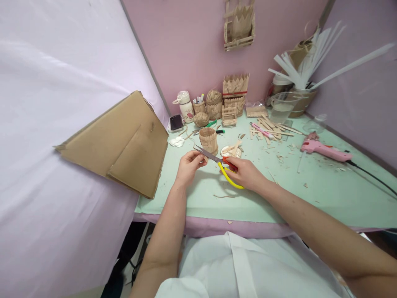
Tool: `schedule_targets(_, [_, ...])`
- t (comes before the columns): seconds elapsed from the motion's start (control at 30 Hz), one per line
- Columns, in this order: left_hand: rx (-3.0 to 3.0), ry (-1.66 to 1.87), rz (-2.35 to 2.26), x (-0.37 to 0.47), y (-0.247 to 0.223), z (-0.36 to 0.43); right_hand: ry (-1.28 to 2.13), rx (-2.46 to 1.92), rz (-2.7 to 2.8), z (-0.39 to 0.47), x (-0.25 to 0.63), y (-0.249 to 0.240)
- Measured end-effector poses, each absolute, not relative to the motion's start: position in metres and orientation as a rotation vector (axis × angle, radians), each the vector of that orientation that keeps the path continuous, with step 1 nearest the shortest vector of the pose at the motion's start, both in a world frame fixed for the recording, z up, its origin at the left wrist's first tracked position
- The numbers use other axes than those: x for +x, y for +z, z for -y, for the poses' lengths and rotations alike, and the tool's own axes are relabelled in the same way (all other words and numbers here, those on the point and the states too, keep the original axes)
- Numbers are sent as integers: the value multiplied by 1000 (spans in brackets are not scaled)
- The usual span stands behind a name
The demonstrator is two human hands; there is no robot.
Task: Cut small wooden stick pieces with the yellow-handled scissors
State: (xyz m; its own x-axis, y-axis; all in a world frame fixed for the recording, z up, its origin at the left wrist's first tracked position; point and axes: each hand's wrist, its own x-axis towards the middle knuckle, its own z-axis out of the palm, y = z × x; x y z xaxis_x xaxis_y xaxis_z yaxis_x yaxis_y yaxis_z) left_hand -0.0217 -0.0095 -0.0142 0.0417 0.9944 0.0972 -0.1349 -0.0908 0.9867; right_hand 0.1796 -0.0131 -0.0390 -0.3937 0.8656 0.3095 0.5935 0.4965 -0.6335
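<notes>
My right hand (243,171) grips a pair of scissors (228,176) with red and yellow handles, its blades parted and pointing left toward my other hand. The fingers of my left hand (190,165) are pinched together beside the blades; what they hold is too small to make out, though a thin strand shows near the blade tips. Just behind the blades a round cup of wooden sticks (208,140) stands upright. To its right a small round piece (231,151) has sticks lying on it. A short piece of twine (223,196) lies in front of my hands.
A cardboard sheet (124,145) leans at the left. A phone (176,123), a white bottle (186,108), twine balls (214,98) and stick crafts (235,89) line the back. Loose sticks (268,129), a plastic cup (281,109) and a pink glue gun (325,150) with a black cord are right.
</notes>
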Motion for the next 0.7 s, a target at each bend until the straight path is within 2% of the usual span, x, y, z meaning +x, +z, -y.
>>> schedule_targets(0.53, [1217, 1294, -1036, -22, -17, 8, 522, -1241, 2162, 14, 182, -37])
schedule_targets(0.7, [1213, 1270, -1013, -20, -14, 9, 799, -1228, 1983, 11, 179, -39])
